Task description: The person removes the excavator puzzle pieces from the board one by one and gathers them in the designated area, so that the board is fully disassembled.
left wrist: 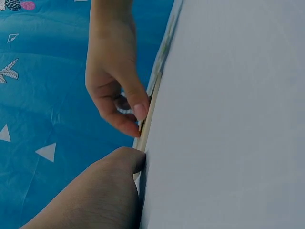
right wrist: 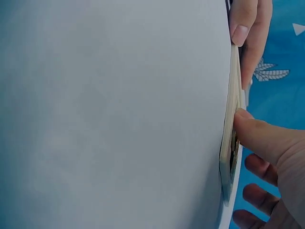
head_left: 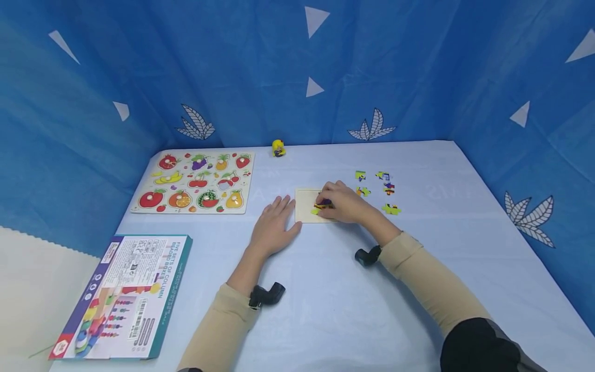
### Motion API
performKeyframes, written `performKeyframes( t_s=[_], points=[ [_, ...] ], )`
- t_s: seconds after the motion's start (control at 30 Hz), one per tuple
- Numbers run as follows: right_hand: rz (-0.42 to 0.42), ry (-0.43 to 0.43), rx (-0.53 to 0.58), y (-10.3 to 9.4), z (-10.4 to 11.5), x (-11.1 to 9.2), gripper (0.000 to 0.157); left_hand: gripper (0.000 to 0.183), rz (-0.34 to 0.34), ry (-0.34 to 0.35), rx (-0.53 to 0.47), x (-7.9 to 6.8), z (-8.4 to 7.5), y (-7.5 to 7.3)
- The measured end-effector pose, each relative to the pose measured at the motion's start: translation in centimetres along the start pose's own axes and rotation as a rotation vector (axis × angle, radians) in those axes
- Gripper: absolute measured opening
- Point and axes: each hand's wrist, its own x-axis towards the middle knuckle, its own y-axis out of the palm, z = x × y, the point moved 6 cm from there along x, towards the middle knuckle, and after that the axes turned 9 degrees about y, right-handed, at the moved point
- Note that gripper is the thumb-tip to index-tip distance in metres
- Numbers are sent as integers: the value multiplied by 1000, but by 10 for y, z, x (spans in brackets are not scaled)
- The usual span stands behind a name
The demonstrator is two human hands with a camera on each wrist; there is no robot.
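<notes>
- while the left hand (head_left: 274, 225) braces the left edge of the wooden tray (head_left: 304, 200), the right hand (head_left: 347, 204) is at work over it; the step in hand appears to be seating a puzzle piece (head_left: 324, 204).
- left grip: wide, holding nothing. the fingers extend along the bench (head_left: 321, 289) and the thumb meets the tray's near left corner.
- right grip: narrow. thumb and bent fingers appear to pinch the piece low over the tray; the hand hides most of its outline, so full seating cannot be confirmed.
- location: the tray lies flat on the bench, between the two hands and partly under the right one. loose pieces (head_left: 391, 209) lie to its right, well apart from the left hand.
- brace the tray with light sideways pressure only; excess force may skid it across the smooth cloth.
- align the printed pattern and the tabs before applying pressure.
- lower the piece level, then press straight down with one fingertip. a tilted entry may catch a tab or lift a neighbour.
- if an edge rides high, raise the piece, turn it slightly and retry; do not force it.
</notes>
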Motion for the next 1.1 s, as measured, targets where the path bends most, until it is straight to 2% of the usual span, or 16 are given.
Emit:
performKeyframes(
  t_s=[0.2, 0.53, 0.83, 1.1],
  points=[
    [19, -1, 27, 2, 2, 1, 23, 70, -1, -1, -4, 0, 0, -1],
    [4, 34, -33, 1, -8, 2, 39, 70, 7, -7, 2, 1, -1, 0],
    [-30, -40, -59, -2, 2, 1, 36, 70, -3, -3, 12, 1, -1, 0],
    [13, -49, -8, 3, 7, 2, 32, 71, 0, -8, 31, 1, 1, 3]
  ],
)
